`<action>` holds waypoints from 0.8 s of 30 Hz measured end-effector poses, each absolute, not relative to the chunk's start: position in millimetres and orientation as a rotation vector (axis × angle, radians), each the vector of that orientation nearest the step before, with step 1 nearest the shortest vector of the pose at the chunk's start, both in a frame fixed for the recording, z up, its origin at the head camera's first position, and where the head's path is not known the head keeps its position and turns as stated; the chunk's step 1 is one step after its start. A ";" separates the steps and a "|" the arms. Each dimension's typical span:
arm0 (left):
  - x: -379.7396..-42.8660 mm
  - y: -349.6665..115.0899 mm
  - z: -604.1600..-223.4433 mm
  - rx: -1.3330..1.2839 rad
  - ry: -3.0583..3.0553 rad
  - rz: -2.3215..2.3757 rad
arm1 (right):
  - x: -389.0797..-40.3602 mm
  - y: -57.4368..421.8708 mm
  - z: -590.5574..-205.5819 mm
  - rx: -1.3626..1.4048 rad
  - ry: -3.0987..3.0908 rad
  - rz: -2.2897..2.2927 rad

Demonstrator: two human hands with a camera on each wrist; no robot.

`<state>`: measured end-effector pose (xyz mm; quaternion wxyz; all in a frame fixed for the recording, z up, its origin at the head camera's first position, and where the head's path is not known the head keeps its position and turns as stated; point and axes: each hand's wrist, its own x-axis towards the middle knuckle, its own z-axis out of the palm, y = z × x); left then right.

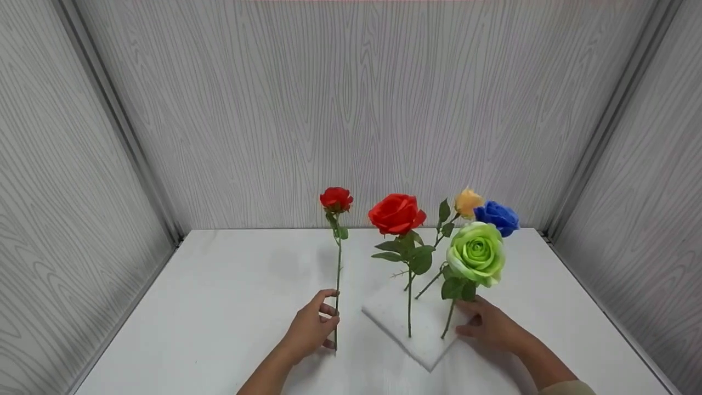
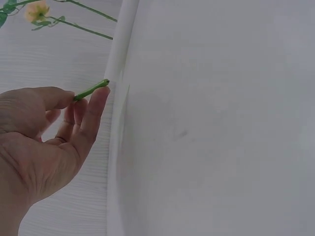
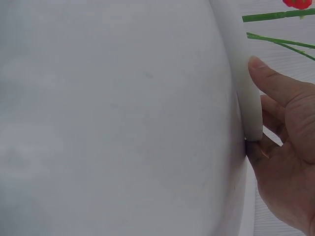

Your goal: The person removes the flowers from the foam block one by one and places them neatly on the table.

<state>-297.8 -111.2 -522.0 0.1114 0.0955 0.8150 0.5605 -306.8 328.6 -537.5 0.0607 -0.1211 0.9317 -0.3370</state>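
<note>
The left hand (image 1: 310, 330) has a closed pinching grip on the stem of a small red rose (image 1: 337, 198), upright over the desk (image 1: 230, 307), left of a white board (image 1: 426, 351). The right hand (image 1: 492, 326) grips the board's right edge, thumb and fingers partly bent. The board carries a large red rose (image 1: 396, 214), a green rose (image 1: 476, 252), a blue rose (image 1: 498, 218) and a yellow rose (image 1: 468, 203).
</note>
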 end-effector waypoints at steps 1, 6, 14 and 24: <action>-297.8 -111.6 -522.0 0.273 2.387 1.643 | -307.1 328.5 -537.6 -0.362 2.822 -1.016; -296.4 -112.6 -521.9 0.246 2.358 1.621 | -308.4 329.1 -539.2 -0.366 2.836 -0.994; -296.1 -112.9 -527.2 0.223 2.328 1.579 | -308.3 330.7 -541.2 -0.361 2.825 -1.017; -290.9 -111.5 -525.3 0.192 2.339 1.540 | -309.3 331.5 -541.9 -0.429 2.813 -1.048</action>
